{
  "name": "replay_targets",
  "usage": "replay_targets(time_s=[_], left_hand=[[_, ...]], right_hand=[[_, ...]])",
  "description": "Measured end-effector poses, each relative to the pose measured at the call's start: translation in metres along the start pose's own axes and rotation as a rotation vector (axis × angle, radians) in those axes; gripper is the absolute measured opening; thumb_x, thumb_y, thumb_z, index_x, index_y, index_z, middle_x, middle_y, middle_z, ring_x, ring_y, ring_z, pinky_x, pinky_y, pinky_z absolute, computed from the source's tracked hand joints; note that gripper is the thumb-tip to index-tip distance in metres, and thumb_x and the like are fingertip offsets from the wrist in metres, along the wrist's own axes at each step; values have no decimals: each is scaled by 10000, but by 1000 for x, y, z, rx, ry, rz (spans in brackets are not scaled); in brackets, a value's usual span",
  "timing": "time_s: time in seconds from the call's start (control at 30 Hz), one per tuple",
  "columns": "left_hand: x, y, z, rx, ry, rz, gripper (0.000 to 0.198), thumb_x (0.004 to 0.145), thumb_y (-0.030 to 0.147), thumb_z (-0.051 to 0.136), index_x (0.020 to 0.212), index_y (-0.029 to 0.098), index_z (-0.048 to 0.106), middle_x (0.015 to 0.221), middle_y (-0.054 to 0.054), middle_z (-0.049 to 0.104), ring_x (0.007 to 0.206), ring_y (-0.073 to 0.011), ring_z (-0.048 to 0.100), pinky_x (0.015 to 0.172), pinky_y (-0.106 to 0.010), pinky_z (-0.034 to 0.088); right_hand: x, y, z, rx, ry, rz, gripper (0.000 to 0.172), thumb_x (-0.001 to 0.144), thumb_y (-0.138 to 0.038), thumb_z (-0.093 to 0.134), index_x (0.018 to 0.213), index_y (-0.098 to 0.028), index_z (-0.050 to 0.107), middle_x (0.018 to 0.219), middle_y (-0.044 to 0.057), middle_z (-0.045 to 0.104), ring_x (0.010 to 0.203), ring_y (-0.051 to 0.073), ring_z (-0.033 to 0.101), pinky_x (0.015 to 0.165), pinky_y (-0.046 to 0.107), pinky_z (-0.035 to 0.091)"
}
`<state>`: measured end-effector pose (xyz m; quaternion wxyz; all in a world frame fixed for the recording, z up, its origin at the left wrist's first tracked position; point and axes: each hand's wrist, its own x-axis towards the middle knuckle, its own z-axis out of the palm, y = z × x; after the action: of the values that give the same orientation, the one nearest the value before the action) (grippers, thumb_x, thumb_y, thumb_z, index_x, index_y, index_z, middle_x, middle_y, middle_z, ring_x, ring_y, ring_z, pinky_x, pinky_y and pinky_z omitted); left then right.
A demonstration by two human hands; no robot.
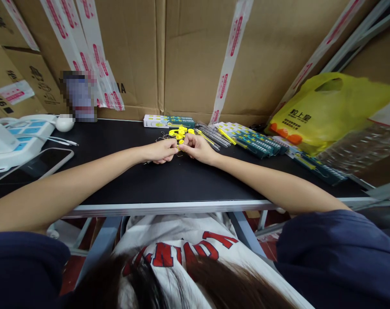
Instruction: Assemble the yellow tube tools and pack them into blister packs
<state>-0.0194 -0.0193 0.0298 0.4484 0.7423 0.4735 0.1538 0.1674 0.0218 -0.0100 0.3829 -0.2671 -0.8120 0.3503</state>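
Note:
My left hand (pixel 163 151) and my right hand (pixel 197 147) meet fingertip to fingertip above the black tabletop. Both are closed in a pinch, and what lies between the fingers is too small to make out. A thin dark piece pokes out beneath my left hand. Just behind the fingers is a small pile of yellow plastic parts (pixel 181 132), with thin wire-like pieces on its left. Right of the pile lie slender metal rods (pixel 214 136) in clear sleeves, close to my right hand.
Green and white boxes (pixel 246 138) lie at the right, beside a yellow plastic bag (pixel 330 111). Another box (pixel 162 121) lies at the back. On the left are a power strip (pixel 37 133) and a phone (pixel 37 165). Cardboard (pixel 195 56) rises behind the table.

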Motion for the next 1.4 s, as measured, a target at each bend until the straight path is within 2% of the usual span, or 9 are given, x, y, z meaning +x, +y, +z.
replay_targets(time_s=[0.2, 0.37, 0.57, 0.73, 0.83, 1.07, 1.2, 1.3, 1.4], left_hand=[[-1, 2, 4, 102, 68, 52, 184, 995, 181, 383, 825, 227, 329, 465, 109, 407, 302, -41, 318, 322, -143, 231], [-3, 6, 8, 48, 116, -24, 139, 993, 194, 392, 859, 221, 368, 456, 109, 410, 290, -45, 304, 306, -153, 220], [-1, 5, 6, -10, 89, -29, 145, 977, 201, 434, 833, 203, 433, 449, 92, 421, 287, -44, 308, 300, -156, 213], [-2, 4, 3, 28, 112, -32, 157, 965, 198, 464, 813, 207, 429, 469, 87, 457, 292, -44, 335, 303, -154, 225], [-4, 5, 1, 59, 117, -51, 169, 958, 192, 475, 799, 208, 423, 469, 86, 455, 299, -45, 339, 300, -154, 221], [-5, 5, -4, 103, 40, -46, 125, 939, 193, 484, 817, 188, 516, 462, 66, 470, 291, -54, 332, 292, -164, 235], [-3, 4, -5, 107, 14, -45, 164, 942, 184, 431, 853, 168, 567, 444, 66, 442, 278, -55, 308, 291, -167, 234], [-3, 3, -5, 58, 27, -30, 216, 951, 181, 356, 841, 172, 542, 432, 69, 413, 274, -61, 291, 293, -171, 229], [-3, 3, -4, 33, 64, -46, 155, 953, 180, 347, 853, 202, 462, 434, 77, 421, 277, -67, 300, 297, -170, 212]], right_hand=[[2, 2, 1, -4, -8, 14, 553, 756, -718, 646, 721, -216, 417, 473, -70, 460, 382, 65, 387, 398, 216, 253], [5, 3, 0, 52, 15, 14, 576, 724, -722, 671, 693, -210, 411, 442, -85, 461, 367, 45, 364, 387, 192, 249], [5, 2, -6, 107, -20, 33, 523, 749, -637, 712, 715, -198, 430, 446, -79, 522, 353, 34, 392, 361, 164, 290], [4, -1, -20, 54, -199, 66, 445, 773, -540, 743, 769, -159, 512, 540, -50, 589, 383, 35, 471, 331, 137, 336], [4, -2, -23, 50, -255, 73, 423, 760, -499, 769, 802, -147, 537, 579, -37, 611, 407, 45, 512, 321, 131, 348], [3, 0, -14, 71, -189, 37, 428, 729, -479, 797, 701, -139, 538, 529, -27, 600, 434, 44, 530, 425, 146, 443], [3, -3, -17, 76, -210, 84, 418, 746, -485, 781, 741, -133, 557, 577, -5, 641, 426, 48, 524, 341, 132, 373], [4, -4, -22, 97, -244, 108, 413, 760, -488, 768, 768, -128, 567, 620, 10, 666, 452, 59, 547, 326, 132, 380], [4, -3, -23, 108, -263, 95, 401, 790, -487, 743, 778, -126, 570, 650, 21, 683, 472, 56, 554, 334, 124, 388]])
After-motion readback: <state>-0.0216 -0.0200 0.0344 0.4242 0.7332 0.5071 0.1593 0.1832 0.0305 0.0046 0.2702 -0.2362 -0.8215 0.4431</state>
